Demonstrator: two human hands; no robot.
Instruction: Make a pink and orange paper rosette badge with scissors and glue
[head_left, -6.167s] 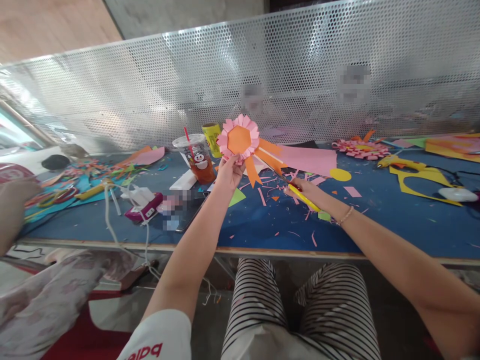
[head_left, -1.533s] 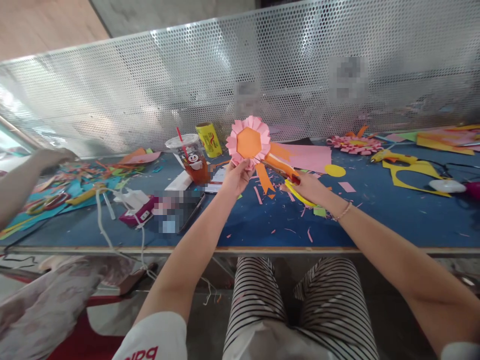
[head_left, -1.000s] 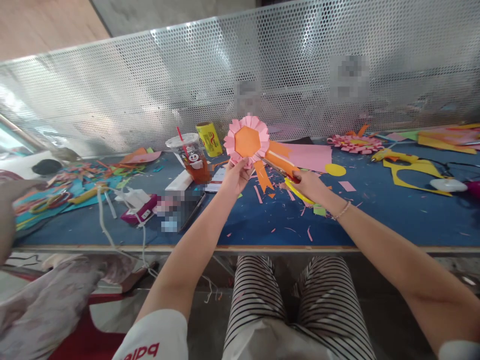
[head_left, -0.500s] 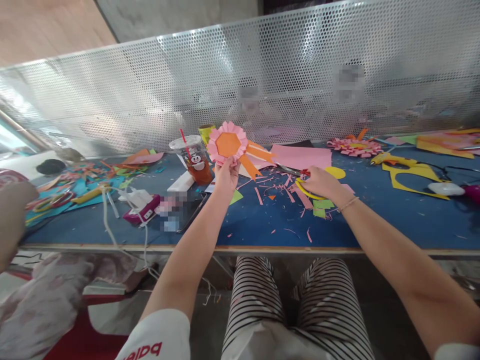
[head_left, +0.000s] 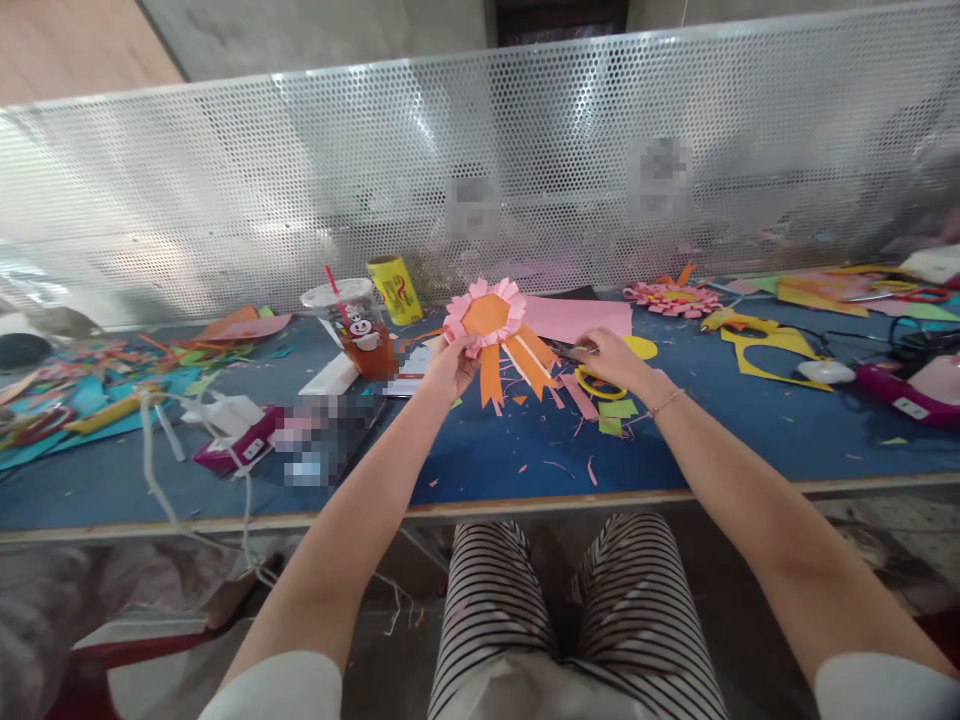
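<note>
Near the middle of the frame, a paper rosette (head_left: 486, 312), pink-petalled with an orange centre, is held up in the left hand (head_left: 456, 368), whose fingers and thumb pinch its lower left edge. The rosette sits just above and to the right of that hand, its face toward the camera, and its orange tails (head_left: 491, 375) fan down to the right. The right hand (head_left: 613, 360), right of centre, is closed around scissors (head_left: 592, 391), the yellow loop showing beneath the fingers and the blades pointing left at the tails; whether they touch the paper I cannot tell. The rosette is therefore left of the right hand, near but apart from it. Behind the hands a pink sheet (head_left: 581, 318) lies on the blue table (head_left: 487, 482), with green scraps (head_left: 616, 410) below the scissors. A lidded cup (head_left: 364, 340) stands left of the left hand, and another rosette (head_left: 670, 299) lies farther right.
</note>
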